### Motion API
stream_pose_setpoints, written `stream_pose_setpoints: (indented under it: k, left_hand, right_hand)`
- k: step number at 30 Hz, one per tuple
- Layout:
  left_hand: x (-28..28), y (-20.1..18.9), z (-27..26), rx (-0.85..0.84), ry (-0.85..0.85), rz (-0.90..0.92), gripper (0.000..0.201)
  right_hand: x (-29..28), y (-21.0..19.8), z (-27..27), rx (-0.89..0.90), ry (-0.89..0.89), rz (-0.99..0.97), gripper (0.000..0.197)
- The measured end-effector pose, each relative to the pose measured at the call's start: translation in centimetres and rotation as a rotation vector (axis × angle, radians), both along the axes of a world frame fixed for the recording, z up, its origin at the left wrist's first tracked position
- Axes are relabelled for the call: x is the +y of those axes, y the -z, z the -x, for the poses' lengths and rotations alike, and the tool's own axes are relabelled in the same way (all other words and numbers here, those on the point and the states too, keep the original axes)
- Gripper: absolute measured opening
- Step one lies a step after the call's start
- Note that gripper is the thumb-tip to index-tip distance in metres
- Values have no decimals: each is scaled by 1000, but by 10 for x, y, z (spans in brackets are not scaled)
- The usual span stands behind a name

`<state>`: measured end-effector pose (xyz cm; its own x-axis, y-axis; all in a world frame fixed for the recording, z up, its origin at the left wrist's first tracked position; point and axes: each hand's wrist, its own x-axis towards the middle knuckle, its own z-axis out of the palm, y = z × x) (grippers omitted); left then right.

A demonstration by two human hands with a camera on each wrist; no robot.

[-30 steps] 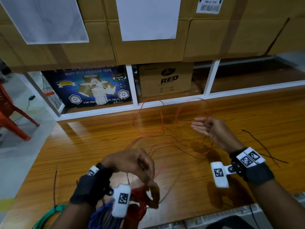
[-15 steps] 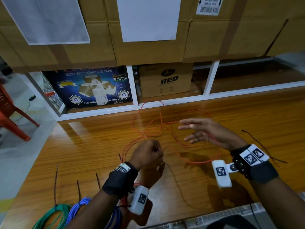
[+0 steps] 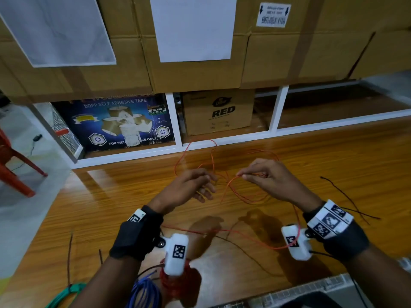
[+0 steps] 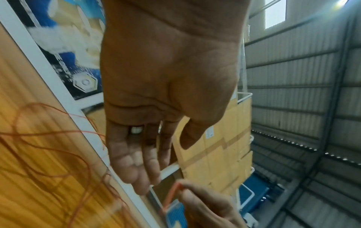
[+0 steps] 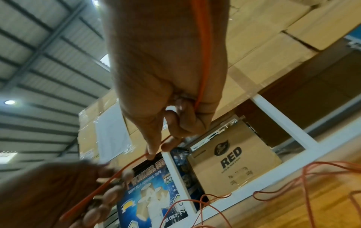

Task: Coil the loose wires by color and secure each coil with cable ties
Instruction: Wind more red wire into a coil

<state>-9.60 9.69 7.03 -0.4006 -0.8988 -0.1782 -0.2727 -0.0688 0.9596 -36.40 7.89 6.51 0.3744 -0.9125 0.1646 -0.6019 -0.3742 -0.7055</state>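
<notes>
A long loose red wire (image 3: 244,196) lies in tangled loops on the wooden table (image 3: 333,156), and one strand trails back under my wrists. My right hand (image 3: 241,175) is raised above the loops and pinches the wire between thumb and forefinger; in the right wrist view the right hand (image 5: 156,149) shows the strand running down the palm. My left hand (image 3: 206,187) hovers just left of it with straight, relaxed fingers. The left wrist view shows the left hand (image 4: 148,169) holding nothing. A wound red coil (image 3: 175,283) lies under my left wrist.
A blue coil (image 3: 144,292) and a green coil (image 3: 64,294) lie at the near left edge. Thin black cable ties (image 3: 70,256) lie on the left, with more black ties (image 3: 347,196) on the right. White shelf frames (image 3: 173,121) and cardboard boxes (image 3: 218,112) stand behind the table.
My left hand rose from the red coil, came forward toward the right hand and opened from a fist. My right hand's fingers went from flat to pinching the wire.
</notes>
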Motion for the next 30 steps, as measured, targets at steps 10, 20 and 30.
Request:
stream_pose_setpoints:
  k: [10,20,30]
  left_hand:
    - [4,-14,25,275,20,-181,28]
    - [-20,-20,-18,881,-348,-396,18]
    - [-3,-12,19,725,-91,-370,21]
  right_hand:
    - [10,-4,-28,-131,-5,158,21]
    - [18,14,-14,-655,60,-448,28]
    - [5,22,-26,-353,291,-49,29]
